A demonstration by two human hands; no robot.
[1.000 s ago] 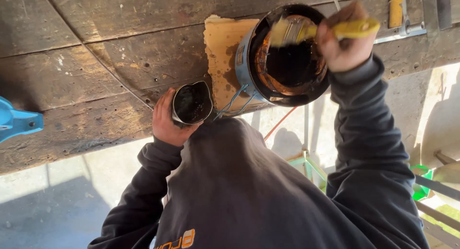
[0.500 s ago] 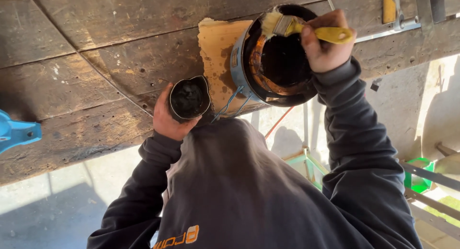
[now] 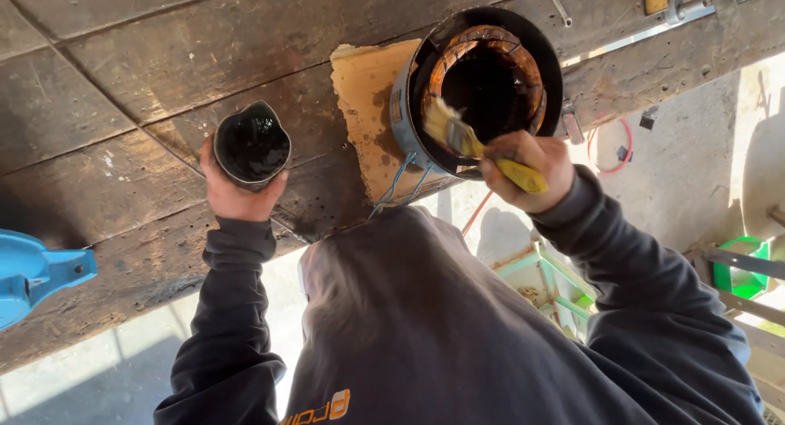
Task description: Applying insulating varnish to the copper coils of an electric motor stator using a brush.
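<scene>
Person dips a brush into a big can w/ one hand, holds a small cup w/ the other.

The right hand (image 3: 527, 167) has its fingers closed tight round the yellow handle of a flat paintbrush with pale bristles (image 3: 470, 143); the bristle end sits over the rim of the big round metal can with dark brown liquid inside (image 3: 482, 86). The can stands on a stained tan piece of cardboard (image 3: 368, 106), near the front edge of the dark, worn wooden plank worktop (image 3: 123, 90), right of its middle. The left hand (image 3: 237, 192) grips a small dark cup w/ a bent rim, full of black liquid (image 3: 252, 143), fingers wrapped under it, at the worktop's front edge, well apart from the can. A blue plastic tool (image 3: 37, 274) sticks in at the left edge.
</scene>
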